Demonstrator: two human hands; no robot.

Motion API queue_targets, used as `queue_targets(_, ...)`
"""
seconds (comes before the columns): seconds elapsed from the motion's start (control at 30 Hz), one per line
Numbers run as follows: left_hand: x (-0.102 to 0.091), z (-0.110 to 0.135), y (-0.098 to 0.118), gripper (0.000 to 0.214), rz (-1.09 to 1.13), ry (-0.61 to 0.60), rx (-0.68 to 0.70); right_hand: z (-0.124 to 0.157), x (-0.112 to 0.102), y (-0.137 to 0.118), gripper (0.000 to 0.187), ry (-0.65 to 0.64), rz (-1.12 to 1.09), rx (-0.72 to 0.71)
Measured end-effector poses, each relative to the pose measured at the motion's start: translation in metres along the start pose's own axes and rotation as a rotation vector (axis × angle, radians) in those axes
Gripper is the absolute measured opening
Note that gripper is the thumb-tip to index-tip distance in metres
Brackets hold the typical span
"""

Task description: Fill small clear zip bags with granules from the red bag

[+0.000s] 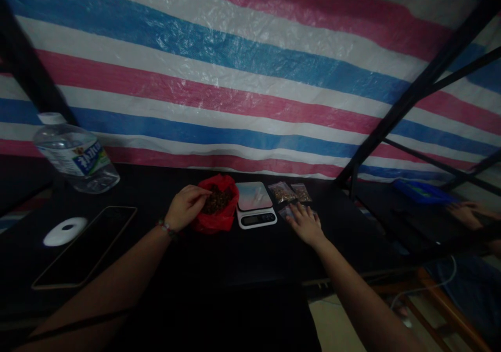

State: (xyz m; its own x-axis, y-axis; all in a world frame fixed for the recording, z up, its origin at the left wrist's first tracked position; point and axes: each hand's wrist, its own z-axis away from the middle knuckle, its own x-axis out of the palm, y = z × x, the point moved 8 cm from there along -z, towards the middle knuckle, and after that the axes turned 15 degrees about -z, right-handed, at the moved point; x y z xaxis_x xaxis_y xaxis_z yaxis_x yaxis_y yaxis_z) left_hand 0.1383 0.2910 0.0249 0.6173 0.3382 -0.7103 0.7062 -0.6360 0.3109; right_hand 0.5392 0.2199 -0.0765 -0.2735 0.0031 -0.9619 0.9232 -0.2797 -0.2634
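Note:
My left hand [188,206] is at the left rim of a red plastic bag [221,222], its fingers curled together on the edge. Small brown pieces [217,200] fill the bag's open top; I cannot make out their kind. Right beside the bag stands a white kitchen scale [254,198] with a dark display and a small clear thing [258,194] on its plate, possibly a bag or a reflection. My right hand [307,224] lies flat, fingers spread, over a clear zip bag [287,212]. Just behind it are two small zip bags, a larger one [282,191] and a smaller one [300,192], both holding brown bits.
On the left of the black table [235,258] are a large clear plastic bottle [78,156], a phone [86,247] and a white oval object [65,231]. Dark metal posts [385,119] frame a striped sheet [235,80]. At far right, another person's hands [465,213] are near a blue tray [422,191].

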Motion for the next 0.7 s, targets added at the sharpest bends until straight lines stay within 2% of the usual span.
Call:
queue_targets(0.1,-0.001,0.000,0.000,0.026,-0.002,0.011,0.008,-0.001,0.010,0.000,0.062,-0.049,-0.011,0.012)
queue_targets(0.17,-0.002,0.000,0.001,0.025,0.001,0.023,0.006,-0.002,0.007,0.000,0.062,-0.055,-0.022,0.010)
queue_targets(0.23,-0.003,0.000,0.001,0.024,0.003,0.027,-0.001,-0.005,-0.005,0.000,0.060,-0.017,-0.031,0.004)
queue_targets(0.37,-0.004,0.000,0.002,0.022,0.014,0.030,0.013,-0.023,-0.050,-0.015,0.051,0.167,-0.065,-0.069)
queue_targets(0.47,-0.007,0.000,0.004,0.021,0.030,0.048,0.022,-0.046,-0.065,-0.031,0.052,0.176,-0.079,-0.094)
queue_targets(0.6,-0.011,0.002,0.008,0.020,0.053,0.076,0.058,-0.079,-0.058,-0.049,0.051,0.118,-0.089,-0.060)
queue_targets(0.7,-0.014,0.003,0.013,0.019,0.063,0.087,0.099,-0.098,-0.049,-0.054,0.038,0.086,-0.133,-0.023)
